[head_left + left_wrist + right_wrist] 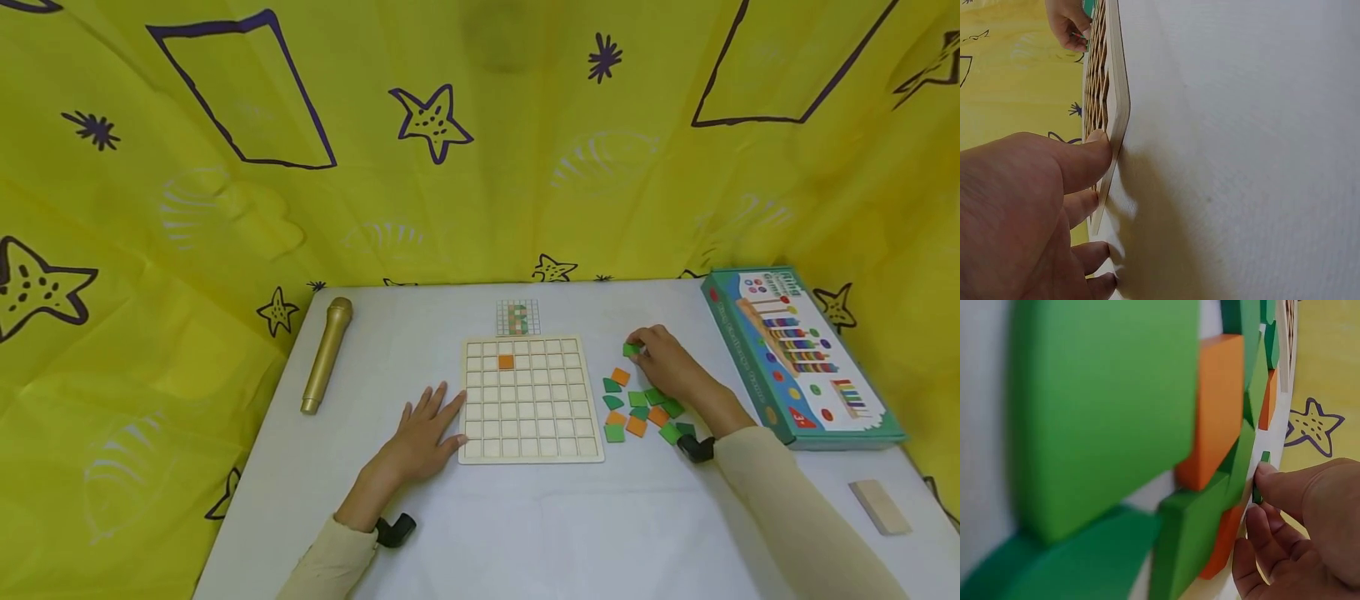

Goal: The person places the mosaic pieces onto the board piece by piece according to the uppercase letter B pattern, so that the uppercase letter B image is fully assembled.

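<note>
Fingers of the right hand [663, 360] pinch a green tile [630, 351] near the loose tiles [637, 399], right of the grid board [532, 409]; the left hand [418, 440] lies spread at its edge. Probably the tile is light, stiff, rather smooth: opposite edges should suit best.

My left hand [1016, 212] has its thumb [1085, 162] against the left edge of the wooden grid board [1120, 81], close to the near corner; my index finger [1082, 205] lies at that edge, farther along; two more fingertips [1092, 256] rest on the white tabletop [1247, 150], a soft shadow [1163, 231] beside them; past the board, to the right, my right hand [1066, 22] pinches something too small to make out; yellow cloth [1016, 81] with dark drawings hangs on the far side.
</note>
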Action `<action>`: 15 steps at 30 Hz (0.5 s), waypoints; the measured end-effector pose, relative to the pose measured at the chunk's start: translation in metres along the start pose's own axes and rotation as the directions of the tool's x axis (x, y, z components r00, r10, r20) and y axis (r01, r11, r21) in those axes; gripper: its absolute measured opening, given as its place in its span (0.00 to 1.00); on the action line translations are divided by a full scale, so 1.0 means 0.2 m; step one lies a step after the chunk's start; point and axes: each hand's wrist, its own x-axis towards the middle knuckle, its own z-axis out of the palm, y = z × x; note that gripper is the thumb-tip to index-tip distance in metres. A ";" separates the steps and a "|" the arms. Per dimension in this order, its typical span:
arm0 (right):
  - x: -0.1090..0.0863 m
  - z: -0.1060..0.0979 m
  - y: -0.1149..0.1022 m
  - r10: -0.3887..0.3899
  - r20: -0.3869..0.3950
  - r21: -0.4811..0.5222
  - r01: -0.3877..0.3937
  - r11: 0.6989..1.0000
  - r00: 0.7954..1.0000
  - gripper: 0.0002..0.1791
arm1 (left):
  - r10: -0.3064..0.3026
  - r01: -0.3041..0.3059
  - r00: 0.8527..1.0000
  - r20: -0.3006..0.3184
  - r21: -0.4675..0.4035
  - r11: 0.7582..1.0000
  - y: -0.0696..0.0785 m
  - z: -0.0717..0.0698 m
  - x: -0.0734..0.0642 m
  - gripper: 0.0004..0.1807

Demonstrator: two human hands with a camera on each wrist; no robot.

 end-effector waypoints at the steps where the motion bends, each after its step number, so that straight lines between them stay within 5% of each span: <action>1: 0.01 0.00 0.00 -0.005 -0.001 0.004 0.005 1.000 1.000 0.17 | -0.001 0.001 1.000 0.001 -0.001 1.000 0.00 0.00 0.00 0.37; 8: 0.06 0.03 -0.06 0.027 -0.001 0.000 -0.027 1.000 1.000 0.17 | -0.002 0.002 1.000 0.003 -0.009 1.000 0.00 0.00 0.00 0.37; 15: 0.10 0.09 -0.27 0.006 -0.015 -0.030 -0.007 1.000 1.000 0.19 | 0.006 -0.006 1.000 0.005 -0.004 1.000 0.00 0.00 0.00 0.37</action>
